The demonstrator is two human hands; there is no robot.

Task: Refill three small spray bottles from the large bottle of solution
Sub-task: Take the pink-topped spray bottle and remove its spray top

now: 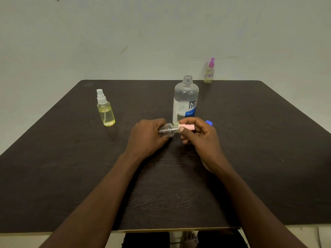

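Observation:
A small clear spray bottle (166, 130) lies on its side between my hands, above the dark table (71, 158). My left hand (146, 136) grips its body. My right hand (198, 135) pinches its pink spray cap (187, 126) at the neck. Just behind my hands stands the large clear solution bottle (186, 101) with a blue label, uncapped and upright. Its blue cap (209, 123) lies on the table behind my right hand, partly hidden. A white-capped spray bottle (105, 109) with yellowish liquid stands at the left. A purple-capped spray bottle (209, 71) stands at the table's far edge.
A plain pale wall (161, 36) rises behind the table. The table's front edge (179, 229) runs near my body, with my legs and a bare foot on the floor below it.

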